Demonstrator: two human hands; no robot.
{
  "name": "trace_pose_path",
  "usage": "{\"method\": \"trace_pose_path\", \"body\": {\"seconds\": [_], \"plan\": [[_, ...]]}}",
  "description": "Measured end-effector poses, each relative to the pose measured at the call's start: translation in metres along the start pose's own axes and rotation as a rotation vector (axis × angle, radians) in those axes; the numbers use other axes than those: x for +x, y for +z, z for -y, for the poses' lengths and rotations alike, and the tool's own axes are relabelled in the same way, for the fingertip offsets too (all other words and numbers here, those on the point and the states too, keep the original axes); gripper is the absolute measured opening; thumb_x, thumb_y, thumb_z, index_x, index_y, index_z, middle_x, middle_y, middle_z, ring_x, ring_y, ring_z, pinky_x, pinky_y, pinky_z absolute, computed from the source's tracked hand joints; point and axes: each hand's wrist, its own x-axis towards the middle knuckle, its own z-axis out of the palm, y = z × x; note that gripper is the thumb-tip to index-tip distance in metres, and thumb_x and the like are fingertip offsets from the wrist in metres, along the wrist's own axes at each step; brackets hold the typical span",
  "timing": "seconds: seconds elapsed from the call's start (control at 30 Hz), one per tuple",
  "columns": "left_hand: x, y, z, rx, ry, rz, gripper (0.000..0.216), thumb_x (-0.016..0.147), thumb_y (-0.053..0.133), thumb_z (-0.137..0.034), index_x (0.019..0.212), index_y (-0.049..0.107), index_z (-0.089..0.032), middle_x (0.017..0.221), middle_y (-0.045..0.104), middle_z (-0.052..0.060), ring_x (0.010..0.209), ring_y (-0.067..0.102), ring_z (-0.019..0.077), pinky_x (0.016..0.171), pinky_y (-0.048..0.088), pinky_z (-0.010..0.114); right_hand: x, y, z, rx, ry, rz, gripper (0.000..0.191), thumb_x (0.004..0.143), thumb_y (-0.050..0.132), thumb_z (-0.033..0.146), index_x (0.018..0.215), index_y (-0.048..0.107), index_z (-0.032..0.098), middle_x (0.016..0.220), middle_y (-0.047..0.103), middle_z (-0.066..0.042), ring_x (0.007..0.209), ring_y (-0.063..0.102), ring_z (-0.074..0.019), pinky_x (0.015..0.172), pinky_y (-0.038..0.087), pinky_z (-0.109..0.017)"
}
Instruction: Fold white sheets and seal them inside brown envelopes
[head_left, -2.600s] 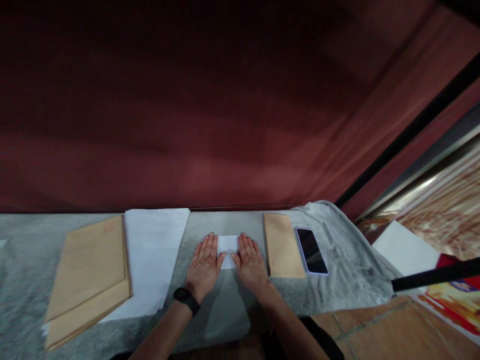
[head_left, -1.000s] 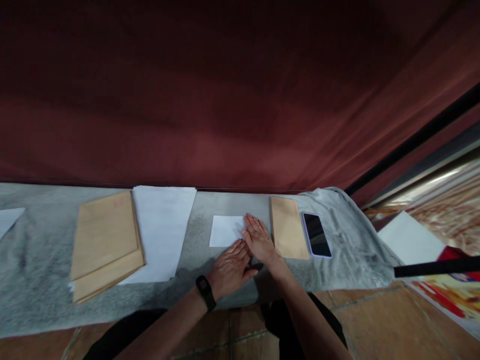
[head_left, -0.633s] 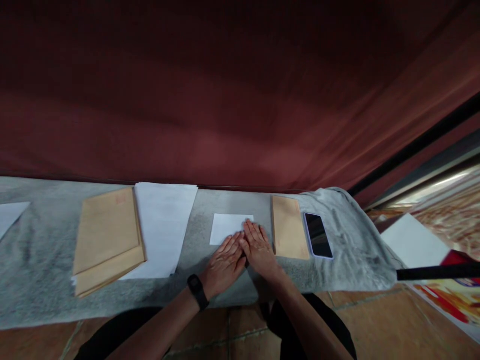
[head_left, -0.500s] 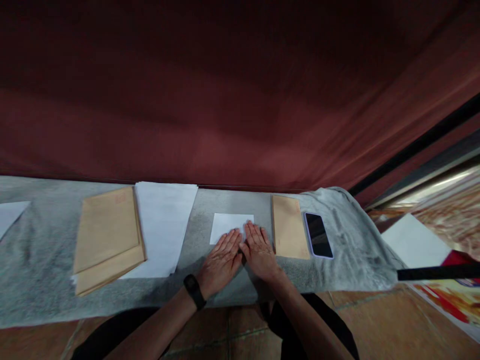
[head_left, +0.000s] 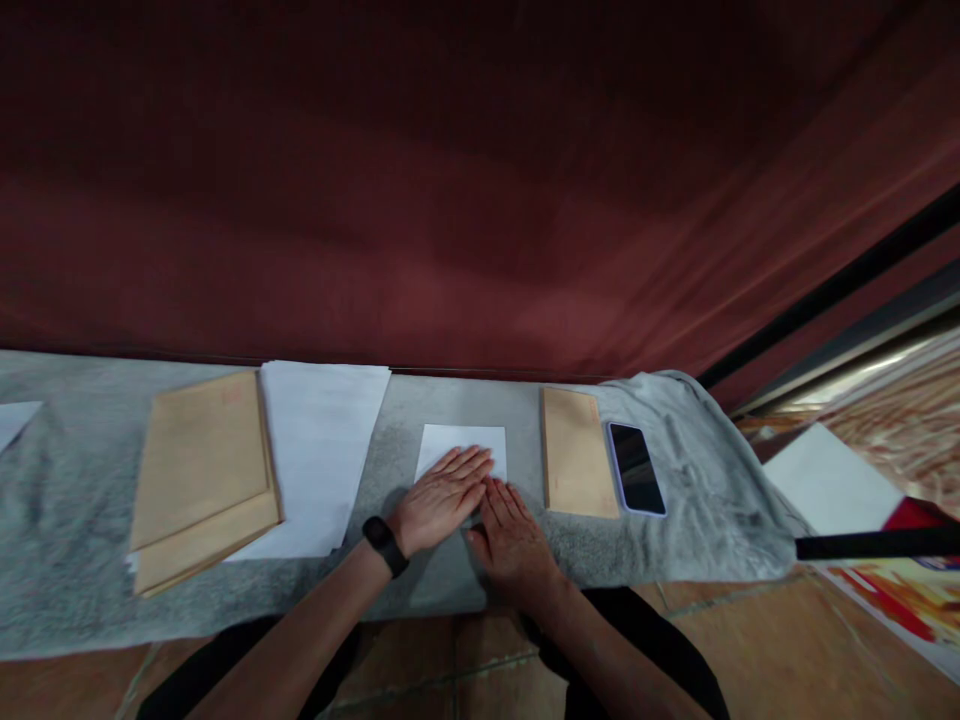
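A small folded white sheet (head_left: 472,441) lies on the grey cloth (head_left: 67,480) in front of me. My left hand (head_left: 439,498), with a black band on the wrist, lies flat on the sheet's near half, fingers stretched toward the right. My right hand (head_left: 510,535) rests flat just below and right of it, fingers straight, touching the sheet's near edge. Neither hand holds anything.
A brown envelope (head_left: 576,463) and a dark phone (head_left: 634,468) lie to the right. On the left sit a stack of brown envelopes (head_left: 199,473) and loose white sheets (head_left: 321,445). A dark red curtain (head_left: 450,200) hangs behind; a black bar (head_left: 877,545) crosses the lower right.
My left hand has slid up onto the folded sheet and turned its fingers rightward. My right hand has drawn back toward me off the sheet.
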Motion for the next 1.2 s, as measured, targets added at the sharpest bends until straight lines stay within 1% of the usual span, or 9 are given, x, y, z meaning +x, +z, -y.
{"method": "trace_pose_path", "body": {"seconds": [0.13, 0.27, 0.53, 0.7, 0.83, 0.97, 1.03, 1.13, 1.2], "plan": [[0.012, 0.001, 0.001, -0.013, 0.023, 0.029, 0.051, 0.109, 0.020, -0.039, 0.151, 0.047, -0.027, 0.161, 0.043, -0.003, 0.152, 0.032, 0.0119, 0.127, 0.020, 0.036, -0.001, -0.003, 0.001, 0.012, 0.017, 0.028, 0.052, 0.098, 0.053, 0.034, 0.139, 0.058, 0.003, 0.143, 0.061, -0.021, 0.139, 0.052, -0.0295, 0.120, 0.039, -0.046], [0.023, 0.009, 0.003, -0.008, 0.030, -0.005, 0.050, 0.109, 0.020, -0.039, 0.151, 0.047, -0.031, 0.160, 0.044, -0.005, 0.152, 0.032, 0.0129, 0.127, 0.018, 0.039, 0.002, -0.009, 0.001, 0.012, 0.027, 0.097, 0.052, 0.098, 0.056, 0.036, 0.141, 0.058, 0.006, 0.145, 0.059, -0.020, 0.140, 0.051, -0.0296, 0.121, 0.037, -0.048], [0.044, 0.021, -0.002, 0.018, -0.087, -0.030, 0.056, 0.108, 0.018, -0.043, 0.153, 0.044, -0.025, 0.162, 0.041, 0.000, 0.153, 0.031, 0.0173, 0.128, 0.017, 0.043, 0.001, -0.023, -0.001, 0.052, 0.052, 0.227, 0.053, 0.102, 0.052, 0.037, 0.149, 0.049, 0.012, 0.151, 0.054, -0.015, 0.144, 0.046, -0.0290, 0.124, 0.027, -0.055], [0.053, 0.025, -0.004, 0.051, -0.143, -0.056, 0.059, 0.107, 0.018, -0.045, 0.155, 0.042, -0.020, 0.163, 0.039, 0.003, 0.153, 0.030, 0.0208, 0.128, 0.018, 0.046, 0.001, -0.028, -0.002, 0.098, 0.073, 0.262, 0.053, 0.103, 0.051, 0.038, 0.149, 0.049, 0.012, 0.152, 0.053, -0.015, 0.145, 0.044, -0.0288, 0.124, 0.026, -0.055], [0.055, 0.025, -0.002, 0.075, -0.150, -0.083, 0.059, 0.107, 0.017, -0.044, 0.156, 0.041, -0.020, 0.162, 0.040, 0.003, 0.154, 0.030, 0.0213, 0.128, 0.017, 0.046, 0.004, -0.035, -0.002, 0.147, 0.095, 0.281, 0.052, 0.102, 0.051, 0.034, 0.151, 0.047, 0.014, 0.154, 0.051, -0.014, 0.145, 0.045, -0.0283, 0.124, 0.027, -0.053], [0.052, 0.028, 0.000, 0.095, -0.134, -0.102, 0.057, 0.107, 0.018, -0.044, 0.156, 0.040, -0.023, 0.162, 0.040, 0.001, 0.154, 0.029, 0.0210, 0.128, 0.015, 0.045, 0.012, -0.044, -0.005, 0.253, 0.121, 0.224, 0.041, 0.102, 0.045, 0.019, 0.141, 0.058, 0.018, 0.144, 0.062, -0.009, 0.136, 0.054, -0.0227, 0.124, 0.028, -0.047], [0.048, 0.029, 0.000, 0.096, -0.116, -0.119, 0.056, 0.107, 0.020, -0.043, 0.156, 0.039, -0.025, 0.162, 0.041, 0.000, 0.154, 0.029, 0.0209, 0.128, 0.015, 0.046, 0.017, -0.046, -0.007, 0.287, 0.161, 0.157, 0.038, 0.100, 0.042, 0.014, 0.130, 0.065, 0.020, 0.131, 0.069, -0.007, 0.125, 0.061, -0.0214, 0.120, 0.036, -0.043], [0.042, 0.029, -0.001, 0.094, -0.101, -0.122, 0.054, 0.108, 0.022, -0.041, 0.156, 0.040, -0.026, 0.163, 0.039, 0.000, 0.154, 0.028, 0.0217, 0.128, 0.015, 0.048, 0.023, -0.041, -0.011, 0.270, 0.275, 0.055, 0.032, 0.099, 0.042, 0.015, 0.116, 0.069, 0.020, 0.111, 0.073, -0.008, 0.108, 0.066, -0.0227, 0.103, 0.050, -0.039], [0.038, 0.028, -0.003, 0.098, -0.095, -0.115, 0.053, 0.107, 0.023, -0.040, 0.155, 0.041, -0.026, 0.164, 0.037, 0.001, 0.154, 0.027, 0.0226, 0.128, 0.015, 0.049, 0.026, -0.036, -0.013, 0.251, 0.328, 0.000, 0.029, 0.101, 0.042, 0.019, 0.115, 0.067, 0.020, 0.108, 0.071, -0.009, 0.104, 0.066, -0.0226, 0.097, 0.053, -0.037]]}}
